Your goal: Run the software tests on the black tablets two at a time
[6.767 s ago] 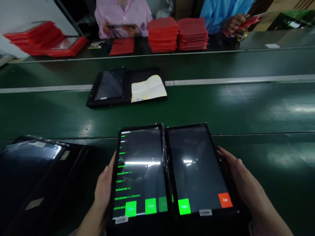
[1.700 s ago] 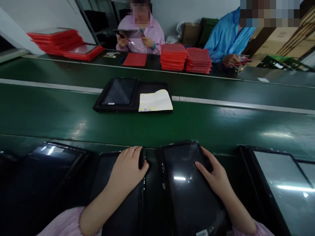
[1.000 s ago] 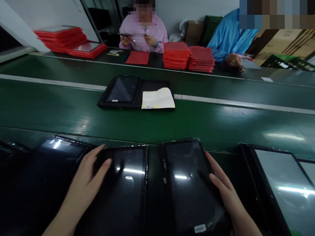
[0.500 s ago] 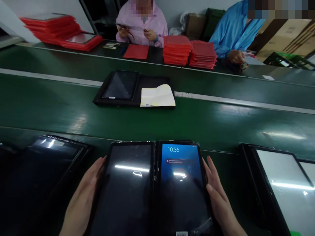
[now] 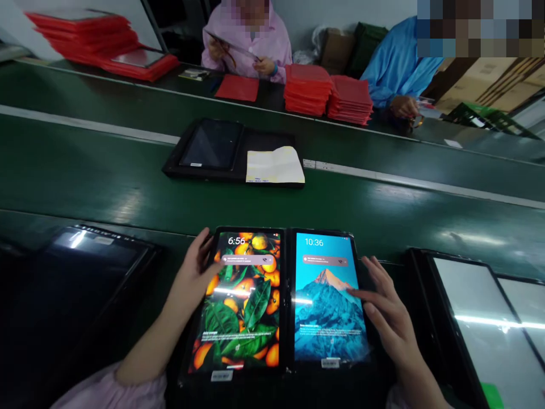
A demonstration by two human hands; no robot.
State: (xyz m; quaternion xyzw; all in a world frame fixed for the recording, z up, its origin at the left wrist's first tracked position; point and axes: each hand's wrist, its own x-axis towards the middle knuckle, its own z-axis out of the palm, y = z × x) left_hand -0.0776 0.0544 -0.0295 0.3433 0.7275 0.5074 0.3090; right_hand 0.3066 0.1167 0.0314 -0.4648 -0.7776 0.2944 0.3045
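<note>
Two black-framed tablets lie side by side on the green conveyor belt in front of me, both with lit lock screens. The left tablet (image 5: 238, 301) shows oranges and leaves with the time 6:56. The right tablet (image 5: 326, 298) shows a blue mountain with the time 10:36. My left hand (image 5: 191, 270) rests at the left tablet's upper left edge, its fingers over the screen. My right hand (image 5: 385, 307) lies beside the right tablet, with fingertips touching the lower right of its screen. Neither hand grips anything.
Dark tablets (image 5: 93, 267) lie to my left, and a pale-screened tablet (image 5: 481, 324) to my right. Farther along the belt is a black case (image 5: 268, 153) holding a tablet and pale paper. Beyond it, two co-workers sit behind stacks of red cases (image 5: 309, 91).
The left tablet's dark screen has lit up with the orange picture. The right screen has changed to the mountain picture. The pair sits farther from me, and my right hand's fingers have spread onto its screen.
</note>
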